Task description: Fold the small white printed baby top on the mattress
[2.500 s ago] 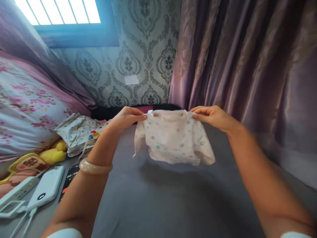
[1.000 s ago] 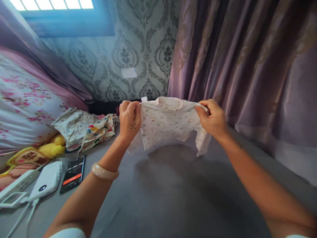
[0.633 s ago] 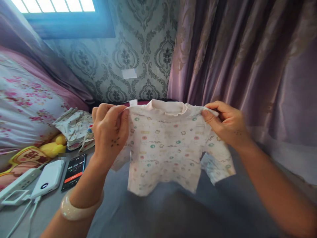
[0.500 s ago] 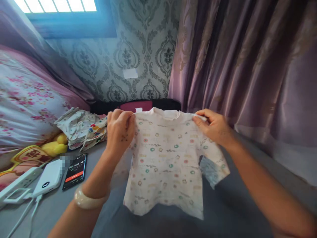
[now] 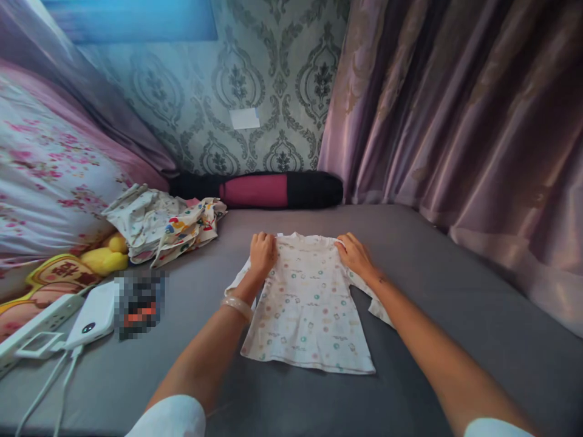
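A small white long-sleeved shirt (image 5: pixel 314 303) with a pale animal print lies spread on the grey bed sheet, neckline away from me and hem towards me. My left hand (image 5: pixel 263 254) pinches its left shoulder, and a light bangle circles that wrist. At the opposite shoulder, my right hand (image 5: pixel 355 255) is closed on the fabric. The shirt's sleeves angle outward and down, each partly hidden under my forearms.
Folded printed clothes (image 5: pixel 168 221) are piled at the left, beside a floral pillow (image 5: pixel 54 170) and a yellow plush toy (image 5: pixel 104 258). Nearer stand a white power bank (image 5: pixel 95 312), a power strip (image 5: pixel 40 328) and a blurred-out phone. A black-and-magenta roll (image 5: pixel 255 191) lies along the wall.
Both hands have lowered the shirt from in front of me, farther away onto the bed. It hung in the air before and now lies flat, still held at both shoulders.
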A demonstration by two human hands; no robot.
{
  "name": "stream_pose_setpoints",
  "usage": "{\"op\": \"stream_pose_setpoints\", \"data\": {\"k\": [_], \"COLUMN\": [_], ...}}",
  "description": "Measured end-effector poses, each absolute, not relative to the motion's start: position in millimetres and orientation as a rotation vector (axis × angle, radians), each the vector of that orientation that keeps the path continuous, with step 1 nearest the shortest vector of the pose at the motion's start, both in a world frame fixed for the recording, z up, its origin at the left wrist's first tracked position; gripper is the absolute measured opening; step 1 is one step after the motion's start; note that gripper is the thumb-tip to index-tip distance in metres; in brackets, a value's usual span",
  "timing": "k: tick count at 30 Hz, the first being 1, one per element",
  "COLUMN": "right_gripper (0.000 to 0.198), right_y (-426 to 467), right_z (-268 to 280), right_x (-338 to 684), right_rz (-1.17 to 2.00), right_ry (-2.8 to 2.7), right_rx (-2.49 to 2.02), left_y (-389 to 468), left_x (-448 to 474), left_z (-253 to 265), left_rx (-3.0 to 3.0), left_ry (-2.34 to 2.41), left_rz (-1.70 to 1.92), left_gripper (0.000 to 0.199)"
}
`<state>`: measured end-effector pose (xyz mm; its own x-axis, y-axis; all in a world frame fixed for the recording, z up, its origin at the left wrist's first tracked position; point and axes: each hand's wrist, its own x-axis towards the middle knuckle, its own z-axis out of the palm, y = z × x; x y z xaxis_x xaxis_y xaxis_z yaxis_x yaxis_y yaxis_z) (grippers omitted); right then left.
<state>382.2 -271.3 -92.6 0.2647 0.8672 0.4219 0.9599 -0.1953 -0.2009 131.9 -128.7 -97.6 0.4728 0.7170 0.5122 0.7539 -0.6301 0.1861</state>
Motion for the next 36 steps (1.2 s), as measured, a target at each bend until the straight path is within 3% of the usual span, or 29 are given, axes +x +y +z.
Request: {"op": "stream_pose_setpoints", "data": {"k": [10, 27, 36], "right_gripper": [0.032, 0.029, 0.031], "right_y": [-246, -203, -174], "right_z": [-111, -119, -120], "right_x": [384, 398, 375], "right_rz": [-0.204, -0.004, 0.032], "right_ry": [-1.672, -1.676, -1.677], "right_rx": [-2.284, -2.397, -2.393], "left_y": [-99, -74, -72], "left_x": [139, 168, 198], "left_z": [-131, -124, -122], "left_rx": [-2.644, -2.771, -2.954], "left_ry": [-1.297, -1.507, -1.408], "left_rz": [-0.629, -0.277, -0.297], "left_gripper": [0.024, 0.033, 0.034]}}
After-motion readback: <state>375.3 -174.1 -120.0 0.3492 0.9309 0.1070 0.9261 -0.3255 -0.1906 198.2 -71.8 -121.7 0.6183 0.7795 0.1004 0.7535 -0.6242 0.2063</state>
